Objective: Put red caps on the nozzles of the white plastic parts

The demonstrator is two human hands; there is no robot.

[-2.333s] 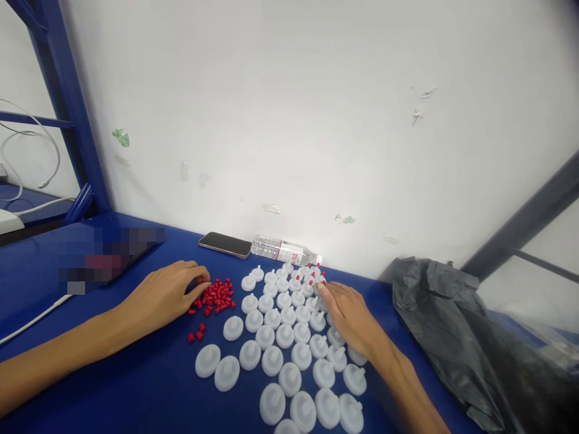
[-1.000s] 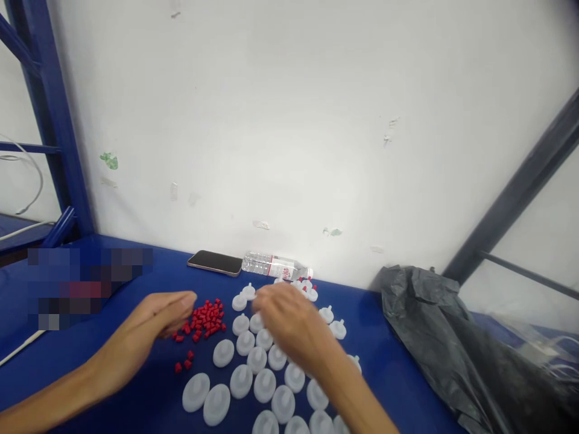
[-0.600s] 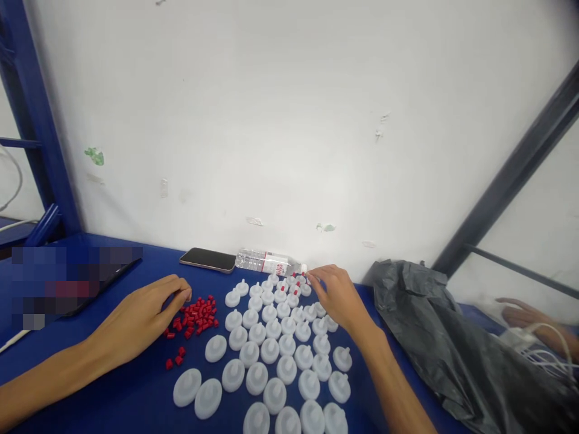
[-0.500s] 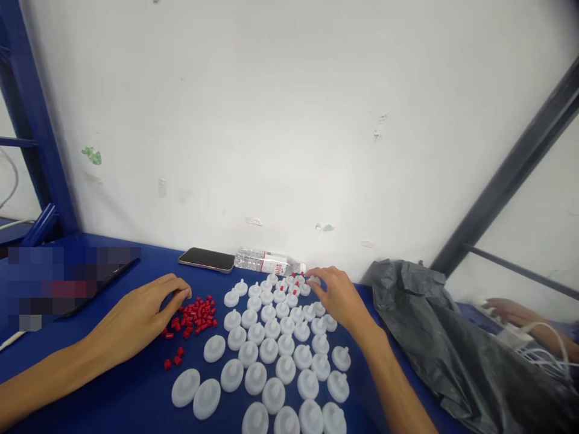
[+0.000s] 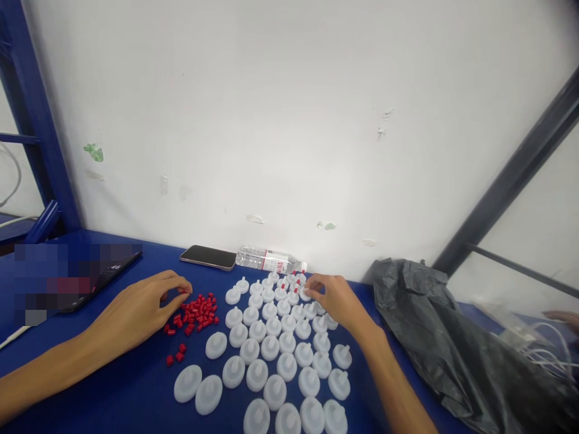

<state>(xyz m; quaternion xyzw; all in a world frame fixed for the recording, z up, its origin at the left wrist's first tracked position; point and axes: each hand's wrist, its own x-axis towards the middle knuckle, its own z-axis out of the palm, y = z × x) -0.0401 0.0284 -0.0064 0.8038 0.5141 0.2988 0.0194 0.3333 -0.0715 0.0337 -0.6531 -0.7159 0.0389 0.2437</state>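
Observation:
Many white plastic discs with short nozzles (image 5: 273,326) stand in loose rows on the blue table, and several at the back wear small red caps (image 5: 295,290) on their nozzles. Beside a pile of loose red caps (image 5: 199,312), my left hand (image 5: 149,304) rests with thumb and forefinger pinched together; anything between them is too small to make out. My right hand (image 5: 333,300) reaches over the back right of the group. Its thumb and fingers close at a white disc (image 5: 304,293) there, and the fingertips hide what they grip.
Behind the discs lie a clear water bottle (image 5: 274,261) on its side and a phone (image 5: 208,257) by the wall. A dark device (image 5: 106,280), partly blurred out, lies at left. A grey plastic bag (image 5: 420,319) covers the right side; another person's hand (image 5: 563,316) shows beyond.
My right hand has come slightly nearer to me, down onto a disc. My left hand stays by the red caps. The dark device now shows lit digits. The other person's hand has drawn right.

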